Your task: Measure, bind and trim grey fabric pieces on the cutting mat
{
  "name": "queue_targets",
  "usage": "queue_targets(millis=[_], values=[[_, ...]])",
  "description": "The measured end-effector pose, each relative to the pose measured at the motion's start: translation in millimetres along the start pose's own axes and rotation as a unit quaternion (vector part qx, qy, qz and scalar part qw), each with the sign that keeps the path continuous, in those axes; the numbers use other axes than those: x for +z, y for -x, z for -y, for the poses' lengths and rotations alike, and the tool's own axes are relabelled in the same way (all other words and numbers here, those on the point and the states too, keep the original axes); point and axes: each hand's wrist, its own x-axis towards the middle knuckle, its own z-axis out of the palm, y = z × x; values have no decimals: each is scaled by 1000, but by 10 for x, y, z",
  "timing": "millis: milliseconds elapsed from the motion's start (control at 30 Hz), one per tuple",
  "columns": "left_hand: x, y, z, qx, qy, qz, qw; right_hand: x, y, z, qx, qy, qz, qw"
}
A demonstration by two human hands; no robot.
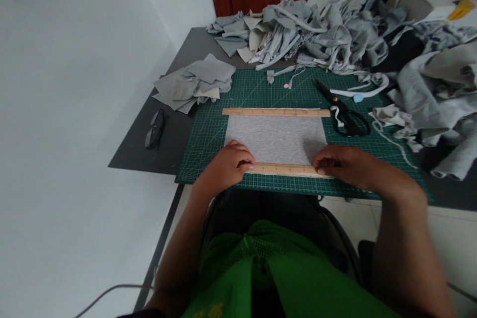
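A light grey fabric piece (276, 136) lies flat on the green cutting mat (203, 144). Along its far edge rests one wooden ruler (276, 112); a second wooden ruler (283, 169) lies along the near edge. My left hand (233, 163) pinches the near ruler's left end, fingers closed at the fabric's corner. At the right end, my right hand (341, 164) has its thumb and fingers closed on the same ruler. Black scissors (346, 117) lie on the mat to the right of the fabric, beyond my right hand.
Stacked grey fabric pieces (197, 82) and glasses (154, 129) sit at the left. A large heap of grey scraps (316, 27) covers the table's back, and more cloth (439, 94) lies at the right. A white wall stands left.
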Motion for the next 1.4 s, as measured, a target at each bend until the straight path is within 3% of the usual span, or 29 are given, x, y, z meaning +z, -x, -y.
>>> queue_targets(millis=[233, 400, 500, 600, 767, 1033, 1267, 1400], values=[[106, 34, -196, -31, -117, -35, 992, 5, -19, 2, 4, -9, 3, 1000], [470, -53, -426, -23, -160, -117, 980, 31, -22, -40, 6, -1, -4, 1000], [697, -73, -555, 10, -164, -104, 981, 49, -29, -77, 6, -4, -12, 1000], [803, -76, -595, -8, -145, -97, 985, 60, -38, -111, 8, -10, -1, 1000], [780, -99, -538, -33, -54, -103, 993, 67, -36, -147, 8, -13, -1, 1000], [776, -111, -520, -32, -43, -111, 992, 68, -50, -152, 8, -15, 0, 1000], [743, -144, -525, -42, -35, -104, 993, -38, 5, -18, -12, -23, 3, 1000], [747, -167, -500, -37, -29, -117, 992, -148, 79, -43, 31, -31, 4, 999]])
